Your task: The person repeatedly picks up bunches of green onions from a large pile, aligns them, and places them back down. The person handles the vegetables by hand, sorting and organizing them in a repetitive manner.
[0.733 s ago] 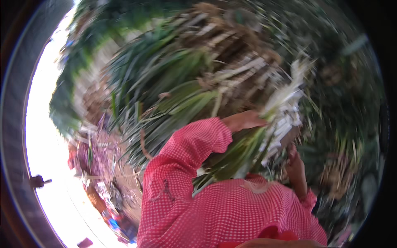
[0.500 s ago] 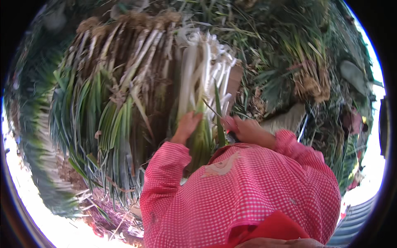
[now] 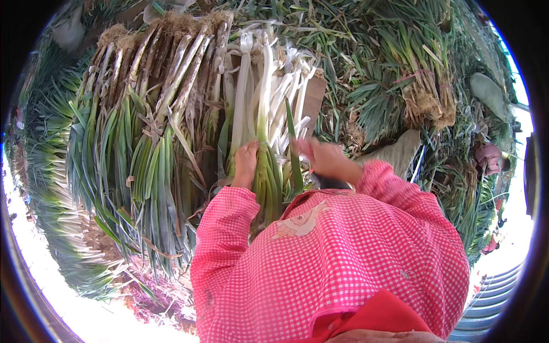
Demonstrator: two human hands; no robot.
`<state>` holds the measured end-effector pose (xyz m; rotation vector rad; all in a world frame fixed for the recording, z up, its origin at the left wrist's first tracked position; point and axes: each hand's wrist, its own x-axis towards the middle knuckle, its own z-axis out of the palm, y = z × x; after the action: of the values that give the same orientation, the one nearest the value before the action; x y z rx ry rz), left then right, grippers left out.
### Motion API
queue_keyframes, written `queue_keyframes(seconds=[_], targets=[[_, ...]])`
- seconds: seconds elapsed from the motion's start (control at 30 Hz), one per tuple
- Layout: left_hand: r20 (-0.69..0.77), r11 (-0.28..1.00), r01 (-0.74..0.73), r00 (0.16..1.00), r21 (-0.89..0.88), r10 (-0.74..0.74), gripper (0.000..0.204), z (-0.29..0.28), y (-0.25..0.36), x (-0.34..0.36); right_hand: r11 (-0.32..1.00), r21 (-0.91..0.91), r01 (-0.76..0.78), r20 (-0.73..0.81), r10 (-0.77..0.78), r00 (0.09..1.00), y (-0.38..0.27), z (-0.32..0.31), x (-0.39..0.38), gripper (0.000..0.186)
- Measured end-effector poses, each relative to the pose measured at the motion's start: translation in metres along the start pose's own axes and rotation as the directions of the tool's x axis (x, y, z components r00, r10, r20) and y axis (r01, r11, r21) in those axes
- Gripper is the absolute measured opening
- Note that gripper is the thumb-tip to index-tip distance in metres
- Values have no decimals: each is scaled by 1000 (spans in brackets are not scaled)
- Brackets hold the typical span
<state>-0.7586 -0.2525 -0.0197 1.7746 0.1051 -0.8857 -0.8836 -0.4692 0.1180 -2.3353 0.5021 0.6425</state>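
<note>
The row of unpeeled stalks fills 10 o'clock from mid-view, roots up and leaves trailing toward 8; it lies so near the left forearm that a sideways sweep of that elbow could probably drag leaves loose and muddle the order. Next in size, the white stalks lean together at 12 o'clock, and since they overlap loosely, a hard pull on one might shift its neighbours onto the board at 1 o'clock or against the soiled roots. The left hand, at 9 to 10 o'clock, has its fingers curled in beside the green part of the middle stalk, which stands toward 12; whether that grip clasps it or merely presses is hidden. If it only presses, the stalk could roll or slip under a tug. The right hand, at 3 o'clock, is blurred, so I cannot tell what its grip has. Smallest, the upright leaf at 1 o'clock stands just beside those blurred fingers; torn crookedly, it could snap short or strip good flesh.
</note>
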Motion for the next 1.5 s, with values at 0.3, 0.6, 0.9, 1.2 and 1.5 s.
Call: queue_keyframes(seconds=[0.3,0.6,0.9,1.2,1.5], targets=[[-73,999,21,997,-44,-24,42,1,-2,3,993,-90,-78,247,98,964,4,13,-19,32],[-11,835,-320,932,448,363,36,0,21,-16,988,-112,109,-71,-117,991,-11,-21,48,63],[-270,582,-277,683,764,679,23,-91,94,-8,993,64,104,-156,-93,983,-17,-46,113,32],[-95,-16,126,823,992,561,24,-184,89,80,988,-155,12,-40,-18,999,-29,-15,64,51],[-48,619,-101,974,779,219,37,-138,141,-41,993,-109,45,65,-38,997,19,4,34,49]])
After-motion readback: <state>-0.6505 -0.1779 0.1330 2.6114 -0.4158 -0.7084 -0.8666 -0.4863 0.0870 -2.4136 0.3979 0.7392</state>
